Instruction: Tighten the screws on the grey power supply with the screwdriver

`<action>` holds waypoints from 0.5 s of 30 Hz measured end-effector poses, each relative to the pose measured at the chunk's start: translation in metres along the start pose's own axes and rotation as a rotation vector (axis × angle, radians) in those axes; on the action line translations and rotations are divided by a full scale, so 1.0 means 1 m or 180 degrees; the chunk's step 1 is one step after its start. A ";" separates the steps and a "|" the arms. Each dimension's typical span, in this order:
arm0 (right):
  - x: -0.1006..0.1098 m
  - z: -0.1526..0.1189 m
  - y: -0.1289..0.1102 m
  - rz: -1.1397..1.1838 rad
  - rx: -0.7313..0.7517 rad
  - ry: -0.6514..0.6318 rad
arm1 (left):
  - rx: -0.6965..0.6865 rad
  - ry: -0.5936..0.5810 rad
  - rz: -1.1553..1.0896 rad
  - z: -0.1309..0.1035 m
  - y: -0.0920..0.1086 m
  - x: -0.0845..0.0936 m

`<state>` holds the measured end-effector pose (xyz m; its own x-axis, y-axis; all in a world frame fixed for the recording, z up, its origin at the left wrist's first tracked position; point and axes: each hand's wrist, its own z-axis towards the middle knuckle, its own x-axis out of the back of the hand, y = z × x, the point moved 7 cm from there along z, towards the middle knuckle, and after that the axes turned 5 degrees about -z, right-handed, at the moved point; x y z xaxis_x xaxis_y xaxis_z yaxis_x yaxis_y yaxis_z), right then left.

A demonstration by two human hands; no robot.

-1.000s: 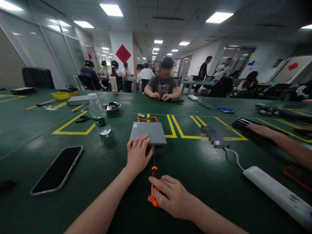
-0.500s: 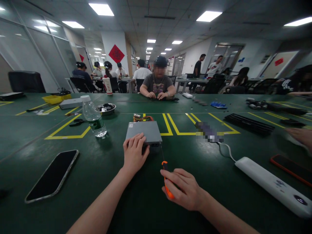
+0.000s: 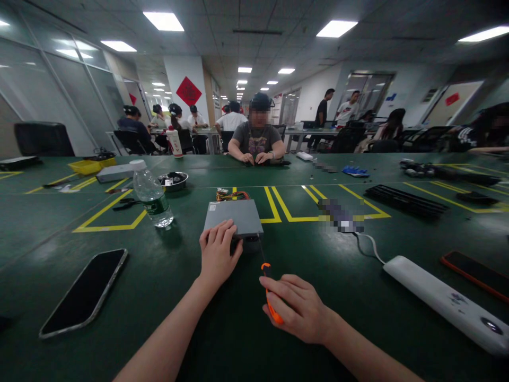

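Observation:
A grey metal computer power supply [image 3: 243, 213] lies on the green table, with a bundle of coloured cables [image 3: 234, 196] behind it. My left hand [image 3: 218, 249] grips its front left part, fingers over the top and thumb at the front side. In my right hand [image 3: 296, 305] is an orange and black screwdriver [image 3: 274, 313], its handle between thumb and fingers. The thin shaft points away from me to the front face of the power supply, near the right corner. Whether the tip sits in a screw is too small to tell.
Left stand a water bottle [image 3: 153, 199] and a metal bowl [image 3: 174, 181] of small parts; a phone [image 3: 85, 292] lies nearer. To the right are a white power bank-like device [image 3: 441, 300] with a cable and an orange-edged phone [image 3: 477, 273]. A person [image 3: 258, 135] sits opposite.
The screwdriver's shaft and front end have shifted slightly left along the front of the power supply. My left hand keeps its hold. Another person's hand at the right edge has gone from view.

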<state>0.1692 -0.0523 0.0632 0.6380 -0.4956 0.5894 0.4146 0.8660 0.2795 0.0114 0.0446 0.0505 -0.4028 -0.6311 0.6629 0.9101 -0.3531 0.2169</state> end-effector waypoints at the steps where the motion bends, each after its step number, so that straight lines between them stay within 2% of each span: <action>1: 0.000 0.000 0.000 -0.0003 -0.0002 -0.0004 | 0.0000 0.0000 0.0007 0.000 0.000 0.000; 15: 0.002 0.001 0.000 -0.0065 0.0014 0.0031 | -0.0004 -0.0020 0.0018 0.000 0.001 -0.001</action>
<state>0.1701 -0.0538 0.0648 0.6357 -0.5136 0.5762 0.4247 0.8561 0.2945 0.0124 0.0449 0.0500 -0.3971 -0.6287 0.6686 0.9122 -0.3504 0.2123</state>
